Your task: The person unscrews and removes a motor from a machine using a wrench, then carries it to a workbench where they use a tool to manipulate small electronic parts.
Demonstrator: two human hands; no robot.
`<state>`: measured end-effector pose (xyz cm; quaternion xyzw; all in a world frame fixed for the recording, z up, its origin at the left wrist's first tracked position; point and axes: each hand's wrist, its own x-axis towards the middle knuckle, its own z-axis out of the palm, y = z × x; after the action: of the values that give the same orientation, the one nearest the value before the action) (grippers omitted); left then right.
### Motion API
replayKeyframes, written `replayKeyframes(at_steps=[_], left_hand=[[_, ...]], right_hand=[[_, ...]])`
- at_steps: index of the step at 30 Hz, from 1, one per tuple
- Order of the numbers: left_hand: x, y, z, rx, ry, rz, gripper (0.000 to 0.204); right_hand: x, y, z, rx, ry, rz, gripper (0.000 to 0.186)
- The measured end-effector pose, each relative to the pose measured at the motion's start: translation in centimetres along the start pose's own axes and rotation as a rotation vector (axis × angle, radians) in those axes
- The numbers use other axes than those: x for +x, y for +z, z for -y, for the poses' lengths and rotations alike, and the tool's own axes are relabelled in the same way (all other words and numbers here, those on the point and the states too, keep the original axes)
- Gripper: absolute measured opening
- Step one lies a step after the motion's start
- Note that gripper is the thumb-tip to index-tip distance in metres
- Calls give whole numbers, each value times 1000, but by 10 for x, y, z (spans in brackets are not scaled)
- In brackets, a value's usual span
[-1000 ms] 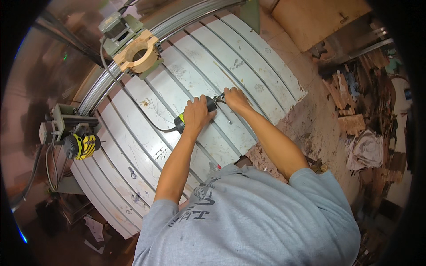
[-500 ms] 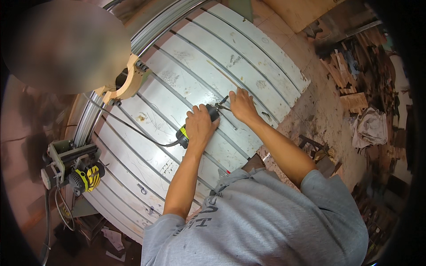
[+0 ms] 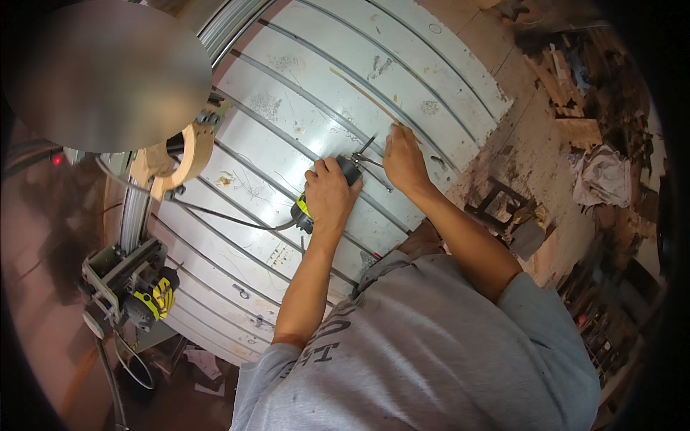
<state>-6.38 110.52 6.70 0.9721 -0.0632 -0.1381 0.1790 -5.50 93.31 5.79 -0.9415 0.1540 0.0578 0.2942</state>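
Note:
My left hand (image 3: 329,188) is wrapped round a black and yellow corded power tool (image 3: 348,169) lying on the slotted white machine bed (image 3: 273,100). At the tool's front end, slim metal wrenches (image 3: 373,162) cross the collet area, one pointing up, another down to the right. My right hand (image 3: 404,161) is closed on a wrench just right of the tool, its fingertips curled. The tool's black cord runs left across the bed.
At left, a gantry rail (image 3: 133,219) carries a wooden clamp ring (image 3: 199,149) and another yellow-black motor (image 3: 154,300). A blurred disc hides the top left. Wood scraps (image 3: 578,133), a pale crumpled sack (image 3: 604,176) and a dark metal frame (image 3: 492,205) lie at right.
The view has shifted over the bed. My right hand has moved slightly up and right relative to the tool, while my left hand stays on it.

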Motion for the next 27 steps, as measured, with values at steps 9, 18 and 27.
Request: replayKeyframes(at_steps=[9,18,27], left_hand=[[8,2,-1,34,30,82,71],[4,5,-12,70,-45,101,73],[4,8,-10,72,-104,199,77]], right_hand=[[3,-31,23,-169,-18,662,28],[-6,-26,12,-72,-51,626,37],[-16,-16,-3,-3,-158,501,36]])
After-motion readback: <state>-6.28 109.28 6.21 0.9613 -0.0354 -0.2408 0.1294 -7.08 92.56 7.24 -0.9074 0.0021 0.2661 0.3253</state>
